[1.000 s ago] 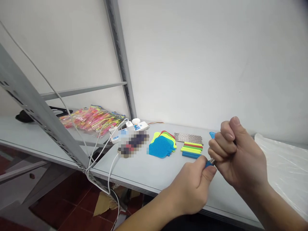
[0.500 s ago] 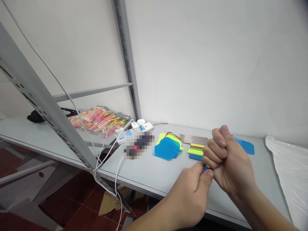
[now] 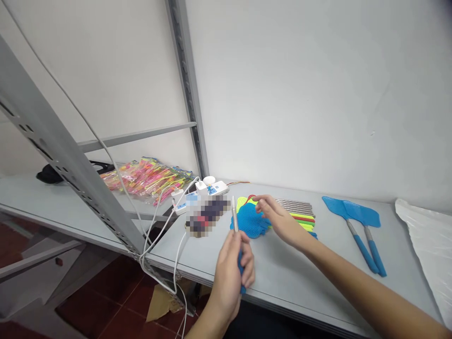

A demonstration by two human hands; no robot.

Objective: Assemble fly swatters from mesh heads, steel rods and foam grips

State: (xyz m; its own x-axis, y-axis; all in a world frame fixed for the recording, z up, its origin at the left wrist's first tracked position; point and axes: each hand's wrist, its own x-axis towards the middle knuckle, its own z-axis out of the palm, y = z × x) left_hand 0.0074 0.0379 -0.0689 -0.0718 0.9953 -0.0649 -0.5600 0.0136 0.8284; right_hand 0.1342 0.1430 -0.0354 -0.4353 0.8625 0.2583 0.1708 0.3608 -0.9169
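My left hand point(image 3: 235, 266) is wrapped around the blue sleeve point(image 3: 241, 263) of a swatter handle, held upright near the table's front edge. Its bare metal rod point(image 3: 234, 213) sticks up above the fingers. My right hand point(image 3: 277, 217) hovers at the pile of mesh swatter heads, fingers loosely bent and apart with nothing seen in them. A blue swatter head point(image 3: 249, 221) lies on top, with yellow-green ones and a red swatter head point(image 3: 250, 198) behind it. Metal rods point(image 3: 294, 206) and coloured sleeves point(image 3: 305, 218) lie beyond my right hand and wrist, partly hidden.
Two assembled blue fly swatters point(image 3: 363, 235) overlap on the right of the table. A white plastic sheet point(image 3: 425, 245) covers the right end. Leftward are a power strip point(image 3: 221, 187) with white cables, a pixelated item point(image 3: 206, 216), bagged colourful goods point(image 3: 151, 176) and a metal shelf post point(image 3: 70, 141).
My hands have separated. The left moved left with the sleeved rod, now upright; the right opened and moved left to the swatter heads, uncovering the two blue swatters.
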